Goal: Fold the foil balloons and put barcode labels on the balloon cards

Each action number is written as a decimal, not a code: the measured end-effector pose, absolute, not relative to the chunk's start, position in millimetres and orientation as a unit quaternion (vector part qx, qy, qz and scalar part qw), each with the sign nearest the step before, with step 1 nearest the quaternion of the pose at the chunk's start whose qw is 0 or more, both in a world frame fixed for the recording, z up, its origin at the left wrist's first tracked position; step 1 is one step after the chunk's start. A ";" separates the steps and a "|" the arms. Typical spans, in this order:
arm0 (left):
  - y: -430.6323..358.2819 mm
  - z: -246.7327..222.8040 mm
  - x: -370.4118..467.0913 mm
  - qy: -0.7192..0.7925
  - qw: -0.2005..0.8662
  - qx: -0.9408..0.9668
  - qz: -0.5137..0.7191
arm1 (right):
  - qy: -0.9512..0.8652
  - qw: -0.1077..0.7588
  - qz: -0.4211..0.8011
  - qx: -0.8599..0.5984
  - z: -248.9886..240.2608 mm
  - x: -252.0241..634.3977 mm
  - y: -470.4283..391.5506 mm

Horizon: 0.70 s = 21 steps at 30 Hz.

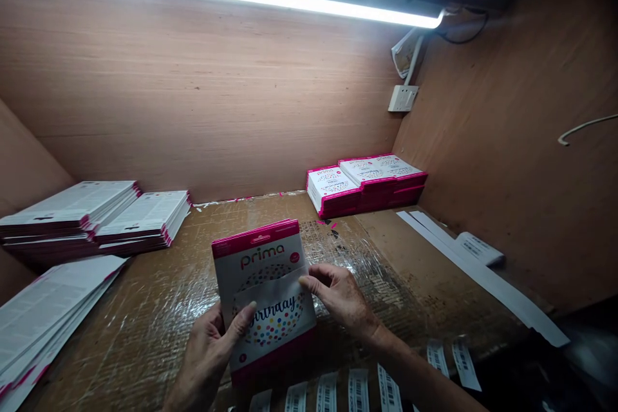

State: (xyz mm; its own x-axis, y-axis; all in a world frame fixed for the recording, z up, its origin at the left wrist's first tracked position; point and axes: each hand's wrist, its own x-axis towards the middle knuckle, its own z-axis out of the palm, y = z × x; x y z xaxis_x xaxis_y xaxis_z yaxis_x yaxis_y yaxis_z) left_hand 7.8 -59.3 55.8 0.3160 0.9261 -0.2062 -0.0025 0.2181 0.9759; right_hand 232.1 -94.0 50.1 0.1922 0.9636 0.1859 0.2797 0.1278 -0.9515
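A white and pink flat packet [270,328] stands tilted up before me, printed "prima" and "Birthday" among coloured dots. It seems to be a small stack, since several pink edges show at its top. My left hand [212,341] grips its lower left side, thumb on the front and fingers behind. At the right edge my right hand [340,296] pinches with thumb and forefinger, where a pale straight edge crosses the packet's front. I cannot tell whether that edge is a loose strip or sleeve. Barcode labels [358,389] line the table's front edge below my hands.
Stacked packets [333,187] lie at the back right. More piles [140,222] sit at the left, plain printed side up, with a fanned pile [53,315] nearer. Long white paper strips [483,277] lie at the right, beside a label bundle [479,248]. Wooden walls [217,96] enclose the table.
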 end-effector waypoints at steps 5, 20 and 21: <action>-57.3 51.8 8.5 0.444 0.619 0.524 0.381 | -0.512 0.532 0.447 -0.504 47.7 226.7 -90.4; -68.4 57.4 18.0 0.455 0.605 0.521 0.395 | -0.479 0.488 0.544 -0.486 57.6 219.7 -93.2; -68.6 57.0 19.5 0.458 0.604 0.519 0.396 | -0.477 0.493 0.541 -0.487 57.3 218.4 -93.6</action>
